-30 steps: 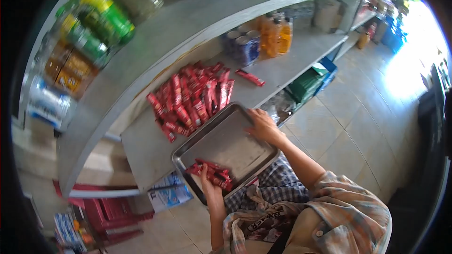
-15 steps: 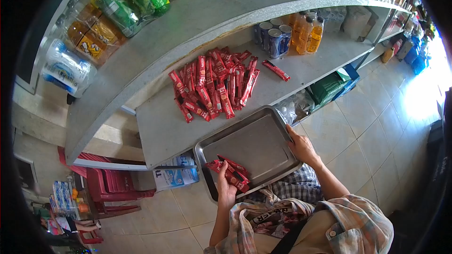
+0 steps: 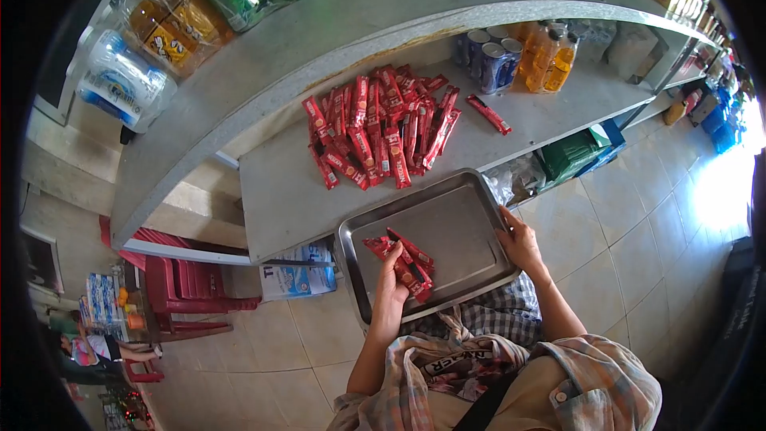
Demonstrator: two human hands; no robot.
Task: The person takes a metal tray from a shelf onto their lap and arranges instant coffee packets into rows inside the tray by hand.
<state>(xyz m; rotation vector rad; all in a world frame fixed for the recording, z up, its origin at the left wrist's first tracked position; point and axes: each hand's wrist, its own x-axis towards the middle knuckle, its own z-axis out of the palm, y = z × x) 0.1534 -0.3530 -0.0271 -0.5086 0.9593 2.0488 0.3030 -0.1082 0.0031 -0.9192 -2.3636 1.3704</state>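
A rectangular metal tray [image 3: 471, 231] is held at my waist, beside the shelf edge. My left hand [image 3: 388, 287] is at the tray's left side, its thumb over several red sachets [image 3: 413, 270] lying in the tray. At the right rim, my right hand [image 3: 520, 241] grips the metal tray, thumb on top. Beyond the tray, a heap of red sachets [image 3: 375, 132] lies on the grey shelf [image 3: 279, 199]. One single red sachet [image 3: 488, 114] rests apart, to the right of the heap.
Cans [image 3: 496, 64] and orange bottles [image 3: 552, 62] stand at the shelf's back. An upper shelf [image 3: 239, 56] with wrapped bottles [image 3: 171, 20] curves above. Red chairs [image 3: 187, 283] stand lower left, with a person [image 3: 100, 349] beyond. A green package [image 3: 573, 153] is under the shelf.
In view, the shelf and heap have shifted right as the camera turned. The tray is still held in both hands, with the sachets still under my left thumb.
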